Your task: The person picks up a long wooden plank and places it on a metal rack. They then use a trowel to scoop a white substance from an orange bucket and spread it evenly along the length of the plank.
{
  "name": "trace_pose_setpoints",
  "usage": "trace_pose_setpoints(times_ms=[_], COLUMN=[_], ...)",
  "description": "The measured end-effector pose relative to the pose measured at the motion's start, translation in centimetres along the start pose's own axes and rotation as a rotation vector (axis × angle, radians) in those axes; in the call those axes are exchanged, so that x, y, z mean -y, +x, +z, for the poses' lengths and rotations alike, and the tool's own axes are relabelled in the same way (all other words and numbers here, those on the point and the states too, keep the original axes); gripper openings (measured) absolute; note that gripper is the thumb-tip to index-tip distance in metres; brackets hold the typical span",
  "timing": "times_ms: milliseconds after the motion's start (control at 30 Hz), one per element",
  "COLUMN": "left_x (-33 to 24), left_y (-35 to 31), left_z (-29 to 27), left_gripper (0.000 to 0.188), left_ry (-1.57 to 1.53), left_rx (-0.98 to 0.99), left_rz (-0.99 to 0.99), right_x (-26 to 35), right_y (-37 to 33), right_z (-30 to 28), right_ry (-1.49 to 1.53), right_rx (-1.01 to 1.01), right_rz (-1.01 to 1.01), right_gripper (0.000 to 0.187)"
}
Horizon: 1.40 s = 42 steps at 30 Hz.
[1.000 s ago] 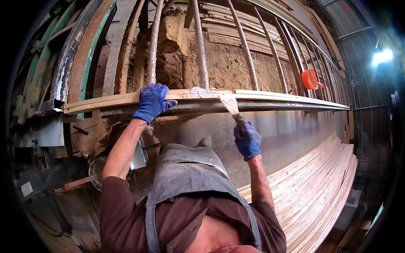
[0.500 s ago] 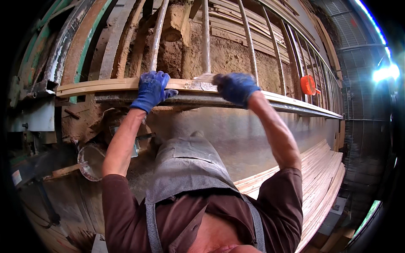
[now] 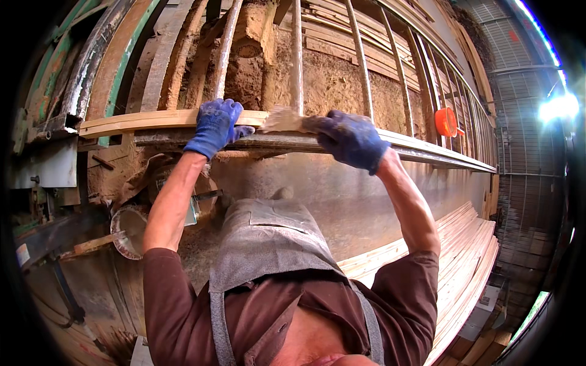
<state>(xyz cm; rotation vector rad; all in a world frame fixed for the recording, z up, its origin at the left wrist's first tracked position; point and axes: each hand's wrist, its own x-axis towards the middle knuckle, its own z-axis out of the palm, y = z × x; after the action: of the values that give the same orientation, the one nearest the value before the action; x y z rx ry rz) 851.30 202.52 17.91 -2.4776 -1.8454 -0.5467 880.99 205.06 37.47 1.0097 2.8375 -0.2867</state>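
Note:
My left hand (image 3: 215,128), in a blue glove, is closed over pale wooden strips (image 3: 140,121) that lie along the near rail of a metal rack. Its thumb points right along the near side. To its right, my right hand (image 3: 354,140), also in a blue glove, grips a wide brush (image 3: 282,119) by the handle. The brush's pale bristles point left and meet the right ends of the strips. Beyond them, the metal rail (image 3: 415,145) runs on to the right. My right fingers are partly hidden behind the back of the glove.
Metal crossbars (image 3: 297,55) reach away above heaped sawdust (image 3: 336,79). An orange round object (image 3: 446,122) sits on the rack at right. Long boards (image 3: 452,244) are stacked at lower right. A round bucket (image 3: 129,235) stands at lower left, near machinery (image 3: 46,161).
My right hand has shifted slightly right and nearer to me, and its motion blur has lessened. The brush's bristles now meet the strip ends. My left hand stays on the strips, nearly unmoved.

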Motion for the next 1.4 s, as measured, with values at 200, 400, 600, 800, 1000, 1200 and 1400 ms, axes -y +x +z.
trace_pose_setpoints(times_ms=[200, 400, 600, 800, 1000, 1200, 1400], left_x=[0.0, -0.2, -0.6, -0.4, -0.2, -1.0, -1.2], left_y=[-0.1, -0.3, -0.5, 0.1, -0.5, 0.2, 0.3], left_z=[0.6, 0.6, -0.2, 0.5, 1.0, -0.3, -0.8], left_gripper=[0.062, 0.060, 0.064, 0.065, 0.061, 0.058, 0.061], left_ry=[-0.034, -0.021, -0.011, -0.031, -0.034, -0.022, -0.013], left_rx=[-0.029, -0.101, -0.022, -0.050, -0.122, -0.010, 0.010], left_rz=[-0.006, 0.011, -0.028, 0.043, 0.063, 0.002, -0.005], right_x=[-2.4, -9.6, -9.3, -1.0, 0.4, -0.4, -3.0], right_y=[-0.7, -7.4, -12.3, -10.8, -12.5, -12.8, -12.5], right_z=[-0.5, -1.6, 3.4, 15.6, 12.9, 8.7, 8.1], right_ry=[-0.092, -0.105, 0.192, 0.107, 0.119, 0.188, 0.149], right_rx=[0.294, 0.186, -0.270, -0.263, -0.224, -0.526, -0.564], right_rz=[0.049, 0.102, 0.328, 0.588, 0.618, 0.610, 0.604], right_gripper=[0.035, 0.032, 0.031, 0.048, 0.046, 0.040, 0.036])
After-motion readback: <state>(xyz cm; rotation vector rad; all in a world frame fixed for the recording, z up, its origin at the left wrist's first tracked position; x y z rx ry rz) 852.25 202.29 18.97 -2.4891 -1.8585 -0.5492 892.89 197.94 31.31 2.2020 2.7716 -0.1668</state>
